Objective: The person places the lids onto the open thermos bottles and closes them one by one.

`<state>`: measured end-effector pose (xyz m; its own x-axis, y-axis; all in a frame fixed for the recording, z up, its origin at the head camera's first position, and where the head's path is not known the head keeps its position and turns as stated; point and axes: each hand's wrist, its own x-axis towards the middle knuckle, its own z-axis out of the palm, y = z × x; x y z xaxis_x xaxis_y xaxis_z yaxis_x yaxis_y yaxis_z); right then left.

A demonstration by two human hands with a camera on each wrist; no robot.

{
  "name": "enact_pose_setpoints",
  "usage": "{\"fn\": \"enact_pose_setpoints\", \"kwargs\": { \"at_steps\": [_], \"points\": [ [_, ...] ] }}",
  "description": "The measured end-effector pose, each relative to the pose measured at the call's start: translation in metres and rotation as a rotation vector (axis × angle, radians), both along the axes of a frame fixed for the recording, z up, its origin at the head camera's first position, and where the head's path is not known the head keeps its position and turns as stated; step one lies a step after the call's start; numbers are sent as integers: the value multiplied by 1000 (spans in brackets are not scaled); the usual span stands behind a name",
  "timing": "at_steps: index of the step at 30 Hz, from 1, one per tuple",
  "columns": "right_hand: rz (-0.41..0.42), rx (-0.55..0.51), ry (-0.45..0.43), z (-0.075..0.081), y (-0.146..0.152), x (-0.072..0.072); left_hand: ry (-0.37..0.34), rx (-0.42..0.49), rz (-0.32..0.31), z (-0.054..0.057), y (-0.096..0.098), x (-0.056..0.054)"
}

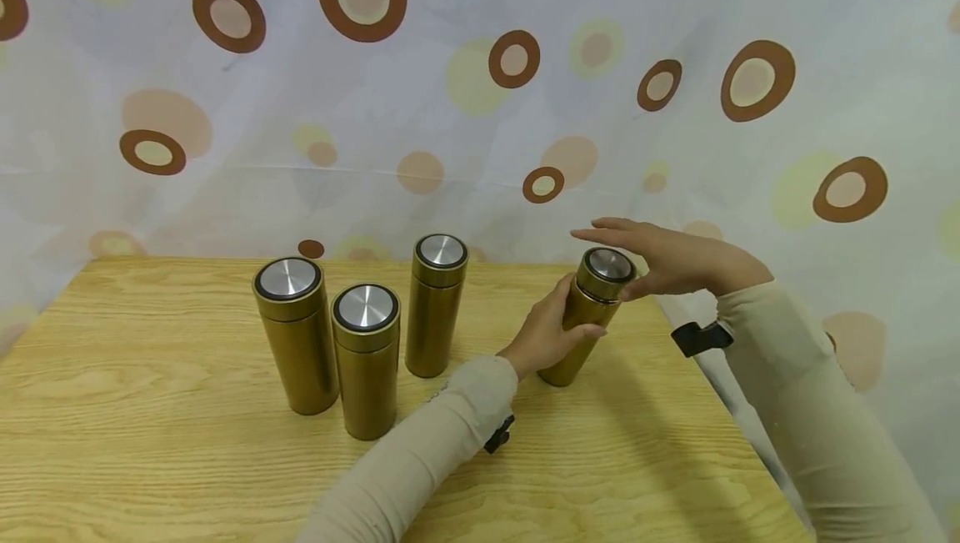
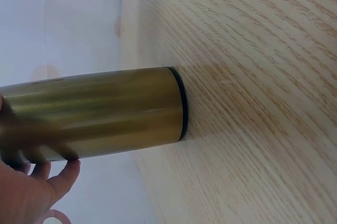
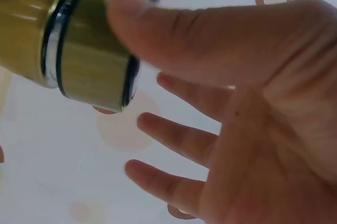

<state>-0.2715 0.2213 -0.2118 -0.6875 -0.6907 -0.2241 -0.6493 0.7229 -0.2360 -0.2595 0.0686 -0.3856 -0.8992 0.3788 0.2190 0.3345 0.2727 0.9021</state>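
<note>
A gold thermos bottle [image 1: 573, 357] stands on the wooden table at the right, leaning slightly in the head view. My left hand [image 1: 546, 330] grips its body, thumb on the near side. In the left wrist view, the black-edged base of the bottle [image 2: 121, 109] meets the tabletop. Its gold lid [image 3: 97, 42] has a silver disc on top, and a shiny band shows between lid and body. My right hand [image 1: 667, 258] is at the lid, thumb overlapping its side in the right wrist view, the other fingers extended and spread apart past the top.
Three more gold thermos bottles with silver-topped lids stand upright left of my hands: a left one [image 1: 302, 364], a front one [image 1: 369, 393] and a back one [image 1: 433, 326]. Behind the wooden table [image 1: 165, 443] hangs a white cloth [image 1: 450, 126] with brown ring patterns.
</note>
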Motion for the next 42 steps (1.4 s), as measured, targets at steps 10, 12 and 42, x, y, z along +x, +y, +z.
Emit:
{"fn": "enact_pose_setpoints", "kwargs": {
  "at_steps": [10, 12, 42],
  "points": [
    [43, 5, -17, -1, -6, -3, 2, -3, 1, -2, -1, 0],
    [42, -12, 0, -2, -5, -3, 0, -1, 0, -2, -1, 0],
    [-284, 89, 102, -12, -16, -3, -2, 10, 4, -3, 0, 1]
  ]
}}
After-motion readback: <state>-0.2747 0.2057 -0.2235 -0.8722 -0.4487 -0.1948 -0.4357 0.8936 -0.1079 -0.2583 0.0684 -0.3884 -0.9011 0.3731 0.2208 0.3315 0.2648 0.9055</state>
